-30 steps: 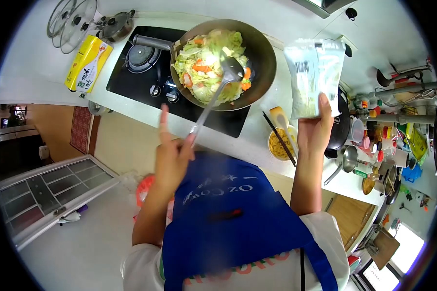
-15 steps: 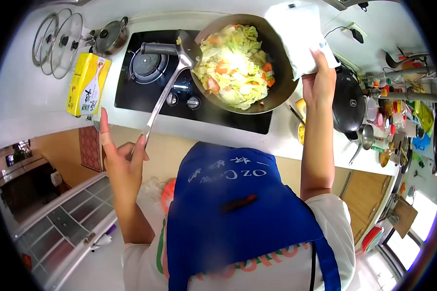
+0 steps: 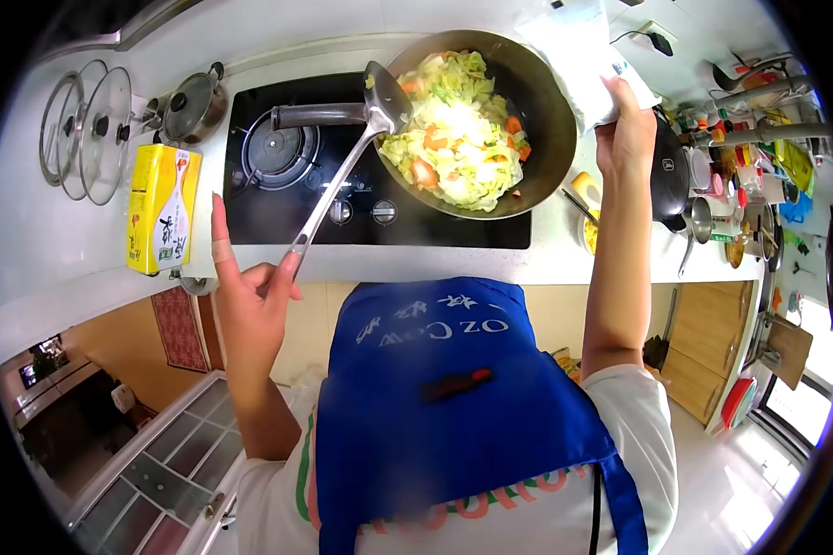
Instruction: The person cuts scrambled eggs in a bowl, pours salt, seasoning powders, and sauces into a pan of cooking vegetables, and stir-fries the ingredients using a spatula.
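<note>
My left hand (image 3: 257, 301) pinches the end of a long-handled metal ladle (image 3: 331, 196), its index finger stretched out away from the handle. The ladle's bowl rests over the near-left rim of the wok, by the wok's handle. In the wok (image 3: 553, 139) lie chopped cabbage (image 3: 453, 120) and orange carrot pieces (image 3: 424, 173). On the far side, my right hand (image 3: 631, 129) grips the lower end of a white plastic packet (image 3: 574, 65), raised beside the wok's right rim. The packet's opening and contents cannot be made out.
The wok stands on a black gas hob (image 3: 296, 222); its left burner (image 3: 281, 148) is bare. A yellow box (image 3: 164, 208), a lidded pot (image 3: 194, 106) and glass lids (image 3: 106, 134) are at left. A bowl of yellow food (image 3: 590, 233) and a black cooker (image 3: 668, 171) stand at right.
The view has shifted, so the hob and wok sit slightly lower and further right. Both hands keep their hold; the packet stays raised near the wok's rim.
</note>
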Available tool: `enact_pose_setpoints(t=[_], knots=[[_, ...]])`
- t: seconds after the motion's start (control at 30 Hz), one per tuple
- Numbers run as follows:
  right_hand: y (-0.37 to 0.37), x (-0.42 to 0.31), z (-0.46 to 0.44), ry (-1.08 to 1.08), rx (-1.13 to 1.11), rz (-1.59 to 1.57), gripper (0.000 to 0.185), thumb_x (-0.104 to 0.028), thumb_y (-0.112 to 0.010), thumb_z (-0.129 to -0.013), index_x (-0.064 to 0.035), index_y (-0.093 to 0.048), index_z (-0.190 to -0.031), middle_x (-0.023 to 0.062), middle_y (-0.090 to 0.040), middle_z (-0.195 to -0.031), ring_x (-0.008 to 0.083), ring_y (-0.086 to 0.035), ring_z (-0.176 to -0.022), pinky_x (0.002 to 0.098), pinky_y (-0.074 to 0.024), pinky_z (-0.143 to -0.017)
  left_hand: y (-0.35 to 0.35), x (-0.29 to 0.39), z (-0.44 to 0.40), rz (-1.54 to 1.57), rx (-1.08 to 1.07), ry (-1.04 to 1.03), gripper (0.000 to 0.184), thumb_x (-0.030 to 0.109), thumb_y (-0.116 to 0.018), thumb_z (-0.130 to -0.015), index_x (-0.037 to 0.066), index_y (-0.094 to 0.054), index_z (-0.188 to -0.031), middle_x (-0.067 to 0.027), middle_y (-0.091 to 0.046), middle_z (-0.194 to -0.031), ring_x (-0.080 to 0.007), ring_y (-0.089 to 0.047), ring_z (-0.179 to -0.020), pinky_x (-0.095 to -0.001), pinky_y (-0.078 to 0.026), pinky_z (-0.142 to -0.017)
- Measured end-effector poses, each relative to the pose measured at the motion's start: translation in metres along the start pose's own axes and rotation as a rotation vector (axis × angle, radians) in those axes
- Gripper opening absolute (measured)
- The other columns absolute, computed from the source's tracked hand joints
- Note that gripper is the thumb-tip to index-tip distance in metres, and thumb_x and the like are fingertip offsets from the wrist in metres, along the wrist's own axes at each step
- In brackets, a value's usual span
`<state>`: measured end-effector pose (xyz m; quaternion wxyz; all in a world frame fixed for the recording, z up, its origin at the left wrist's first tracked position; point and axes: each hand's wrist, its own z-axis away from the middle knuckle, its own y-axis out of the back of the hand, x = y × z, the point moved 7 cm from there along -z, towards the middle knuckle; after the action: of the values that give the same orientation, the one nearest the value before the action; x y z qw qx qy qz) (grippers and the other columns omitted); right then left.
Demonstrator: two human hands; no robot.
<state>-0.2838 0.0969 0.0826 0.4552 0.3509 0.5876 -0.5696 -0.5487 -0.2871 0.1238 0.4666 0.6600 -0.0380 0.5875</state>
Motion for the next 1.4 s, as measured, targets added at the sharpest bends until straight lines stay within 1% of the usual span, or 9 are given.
enact_pose_setpoints(t=[0.23,0.33,0.43,0.57,0.67,0.73,0.9,1.33,1.4], knots=[[-0.006,-0.007,-0.004,0.04,-0.027,-0.021,0.038,-0.008,-0.072,-0.085,0.0045,-0.061,-0.12,0.0093,-0.067,-0.114,0.0205,-0.065,-0.105,0.0335,-0.0516,-0.091,0.001,-0.011,-0.015,0.058,0.007,-0.007,0.09,0.004,-0.067,-0.095,0.011,-0.007,-0.162,-0.0089,-0.066,-0.062,-0.0084,-0.059,-0.059,-0.021,-0.043,-0.064],[-0.006,-0.009,-0.001,0.064,0.044,-0.072,0.036,-0.009,-0.072,-0.086,0.004,-0.062,-0.119,0.0085,-0.067,-0.113,0.0198,-0.065,-0.104,0.0323,-0.0514,-0.09,0.0,-0.012,-0.02,0.071,0.002,-0.039,0.089,0.004,-0.066,-0.095,0.011,-0.007,-0.162,-0.0086,-0.066,-0.063,-0.0078,-0.059,-0.059,-0.0207,-0.043,-0.063],[-0.008,-0.01,0.0,0.055,0.04,-0.078,0.034,-0.01,-0.072,-0.087,0.0045,-0.063,-0.117,0.0081,-0.068,-0.112,0.0196,-0.065,-0.103,0.0318,-0.0513,-0.09,0.002,-0.016,-0.026,0.04,-0.031,-0.026,0.089,0.006,-0.067,-0.095,0.013,-0.008,-0.162,-0.0112,-0.069,-0.064,-0.0107,-0.066,-0.062,-0.0216,-0.049,-0.067],[-0.012,-0.007,-0.003,0.055,0.014,-0.064,0.033,-0.011,-0.072,-0.088,0.0052,-0.064,-0.116,0.0081,-0.068,-0.112,0.0196,-0.065,-0.105,0.0332,-0.0513,-0.091,0.002,-0.018,-0.031,0.022,-0.037,-0.047,0.09,0.007,-0.067,-0.095,0.013,-0.008,-0.162,-0.0109,-0.069,-0.064,-0.0107,-0.066,-0.061,-0.0213,-0.049,-0.067],[-0.014,-0.008,0.002,0.085,0.019,-0.129,0.037,-0.004,-0.071,-0.085,0.0069,-0.06,-0.117,0.0098,-0.067,-0.112,0.0206,-0.065,-0.103,0.0335,-0.0523,-0.09,0.002,-0.02,-0.031,0.006,-0.038,-0.049,0.09,0.008,-0.068,-0.094,0.014,-0.008,-0.162,-0.0108,-0.069,-0.064,-0.0106,-0.066,-0.061,-0.0214,-0.049,-0.066],[-0.01,-0.007,0.005,0.071,0.023,-0.116,0.035,-0.009,-0.07,-0.087,0.0065,-0.061,-0.118,0.0099,-0.067,-0.113,0.0217,-0.064,-0.108,0.035,-0.0502,-0.095,0.001,-0.022,-0.032,0.024,-0.039,-0.051,0.091,0.008,-0.068,-0.094,0.014,-0.008,-0.162,-0.0107,-0.069,-0.064,-0.0105,-0.065,-0.06,-0.0216,-0.048,-0.065],[0.005,-0.015,0.03,0.036,-0.004,-0.011,0.043,-0.015,-0.071,-0.088,0.007,-0.058,-0.123,0.0143,-0.064,-0.12,0.0247,-0.061,-0.113,0.0387,-0.0465,-0.102,-0.001,-0.023,-0.035,0.02,-0.055,-0.044,0.09,0.008,-0.068,-0.094,0.014,-0.009,-0.162,-0.0099,-0.069,-0.064,-0.0099,-0.064,-0.059,-0.0214,-0.047,-0.063],[0.082,-0.037,0.077,0.04,0.187,0.066,0.05,-0.016,-0.073,-0.086,0.0118,-0.056,-0.123,0.0189,-0.064,-0.119,0.0269,-0.064,-0.109,0.0394,-0.0512,-0.098,-0.005,-0.022,-0.033,0.011,-0.063,-0.009,0.09,0.007,-0.068,-0.094,0.013,-0.009,-0.162,-0.0096,-0.07,-0.065,-0.0093,-0.063,-0.06,-0.0225,-0.047,-0.066],[0.087,-0.037,0.08,0.054,0.192,0.06,0.049,-0.016,-0.073,-0.086,0.012,-0.056,-0.122,0.0188,-0.064,-0.119,0.027,-0.065,-0.108,0.0395,-0.0517,-0.097,-0.006,-0.027,-0.033,0.016,-0.048,-0.046,0.089,0.008,-0.066,-0.096,0.016,-0.008,-0.162,-0.0065,-0.066,-0.063,-0.0046,-0.047,-0.051,-0.0207,-0.033,-0.053]])
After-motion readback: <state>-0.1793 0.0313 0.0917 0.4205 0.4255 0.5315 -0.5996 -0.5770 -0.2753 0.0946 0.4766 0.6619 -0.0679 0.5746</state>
